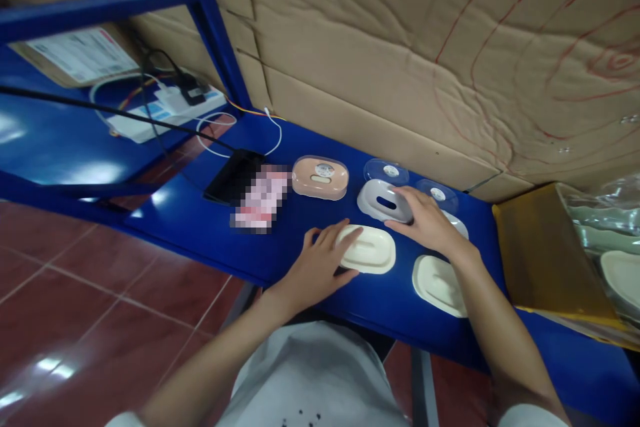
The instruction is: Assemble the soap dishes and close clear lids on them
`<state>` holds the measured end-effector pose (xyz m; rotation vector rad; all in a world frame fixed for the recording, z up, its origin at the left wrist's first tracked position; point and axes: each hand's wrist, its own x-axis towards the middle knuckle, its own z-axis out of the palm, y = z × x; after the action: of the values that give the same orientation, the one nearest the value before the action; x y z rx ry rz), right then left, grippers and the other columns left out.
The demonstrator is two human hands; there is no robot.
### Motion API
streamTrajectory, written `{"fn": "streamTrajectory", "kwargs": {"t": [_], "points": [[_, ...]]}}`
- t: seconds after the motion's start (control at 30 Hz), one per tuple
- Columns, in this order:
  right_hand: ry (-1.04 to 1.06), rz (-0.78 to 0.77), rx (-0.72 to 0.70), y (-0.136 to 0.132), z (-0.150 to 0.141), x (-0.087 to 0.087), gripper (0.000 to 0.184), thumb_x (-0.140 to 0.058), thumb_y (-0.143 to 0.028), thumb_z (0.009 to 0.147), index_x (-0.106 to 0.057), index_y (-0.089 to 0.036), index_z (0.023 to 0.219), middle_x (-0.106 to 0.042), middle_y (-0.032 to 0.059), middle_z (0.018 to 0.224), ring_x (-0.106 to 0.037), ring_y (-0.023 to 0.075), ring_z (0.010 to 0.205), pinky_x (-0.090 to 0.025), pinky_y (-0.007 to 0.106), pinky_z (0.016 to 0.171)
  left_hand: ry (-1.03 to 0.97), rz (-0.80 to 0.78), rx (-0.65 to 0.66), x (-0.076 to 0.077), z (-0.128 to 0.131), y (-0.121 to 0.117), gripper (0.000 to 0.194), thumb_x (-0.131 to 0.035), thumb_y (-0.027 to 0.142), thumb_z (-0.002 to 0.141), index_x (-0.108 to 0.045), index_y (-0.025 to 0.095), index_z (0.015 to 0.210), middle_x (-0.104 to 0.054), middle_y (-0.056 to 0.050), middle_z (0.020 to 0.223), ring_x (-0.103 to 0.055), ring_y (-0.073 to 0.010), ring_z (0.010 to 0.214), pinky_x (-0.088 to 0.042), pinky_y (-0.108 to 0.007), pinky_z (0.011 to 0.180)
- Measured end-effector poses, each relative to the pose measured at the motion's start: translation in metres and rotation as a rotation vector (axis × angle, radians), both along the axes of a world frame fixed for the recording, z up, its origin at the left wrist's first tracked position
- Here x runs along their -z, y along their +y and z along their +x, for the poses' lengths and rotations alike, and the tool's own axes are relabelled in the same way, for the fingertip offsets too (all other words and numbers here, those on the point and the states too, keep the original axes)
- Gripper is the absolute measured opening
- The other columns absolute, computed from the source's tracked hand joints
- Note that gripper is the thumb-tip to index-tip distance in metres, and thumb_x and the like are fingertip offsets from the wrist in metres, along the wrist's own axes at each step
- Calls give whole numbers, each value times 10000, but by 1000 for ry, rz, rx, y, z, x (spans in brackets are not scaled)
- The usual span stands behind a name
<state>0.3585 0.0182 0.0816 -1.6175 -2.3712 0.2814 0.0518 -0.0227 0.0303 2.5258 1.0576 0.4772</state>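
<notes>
The left hand (320, 259), fingers and thumb apart, touches the left end of a cream dish (376, 252) on the blue worktop (200, 233), with a peach case (307, 185) (a slot in its top) beyond it. The right hand (429, 219) is clamped on a white slotted cover (369, 200), a clear lid (375, 172) just behind. Farther right are another cream dish (436, 281) and a carton (545, 247).

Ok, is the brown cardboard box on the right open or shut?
The box is open: pale pieces and clear plastic show inside it.
</notes>
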Motion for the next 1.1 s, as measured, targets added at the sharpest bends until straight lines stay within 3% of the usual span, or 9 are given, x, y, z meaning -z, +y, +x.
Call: {"fn": "streamTrajectory", "kwargs": {"t": [0.17, 0.33, 0.53, 0.83, 1.1], "points": [[99, -62, -51, -28, -8, -5, 759, -696, -587, 989, -379, -300, 1616, -537, 159, 1612, -550, 378, 1475, -476, 604, 1205, -137, -34, -157, 10, -7, 10, 860, -742, 339, 991, -233, 259, 1679, -506, -186, 1643, -511, -360, 1499, -411, -541, 1153], [61, -77, -126, -43, -25, 0, 784, -689, -552, 1003, -336, -310, 1659, -498, 169, 1652, -518, 377, 1511, -468, 615, 1211, -286, -83, -165, 13, 1, 13, 891, -716, 247, 985, -163, 293, 1682, -453, -184, 1677, -523, -340, 1493, -455, -499, 1136], [-82, -46, -79, -47, -44, 7, 826, -677, -580, 1000, -344, -245, 1677, -531, 216, 1618, -550, 430, 1463, -493, 632, 1164, -329, -113, -153, 14, 3, 13, 809, -714, 209, 979, -264, 310, 1644, -494, -160, 1643, -509, -342, 1502, -450, -526, 1169], [-169, 20, -53, -56, -55, 8, 973, -623, -587, 1017, -104, -221, 1754, -535, 273, 1603, -567, 494, 1431, -496, 702, 1130, -326, -120, -131, 20, 0, 12, 695, -672, 257, 1023, -375, 313, 1649, -457, -166, 1668, -501, -355, 1512, -442, -595, 1215], [-176, 30, -34, -59, -61, 20, 970, -624, -548, 1022, -66, -258, 1760, -475, 241, 1663, -522, 494, 1471, -485, 711, 1158, -383, -103, -118, 27, 0, 11, 736, -656, 240, 1041, -326, 341, 1692, -470, -145, 1681, -514, -312, 1519, -472, -548, 1236]]}}
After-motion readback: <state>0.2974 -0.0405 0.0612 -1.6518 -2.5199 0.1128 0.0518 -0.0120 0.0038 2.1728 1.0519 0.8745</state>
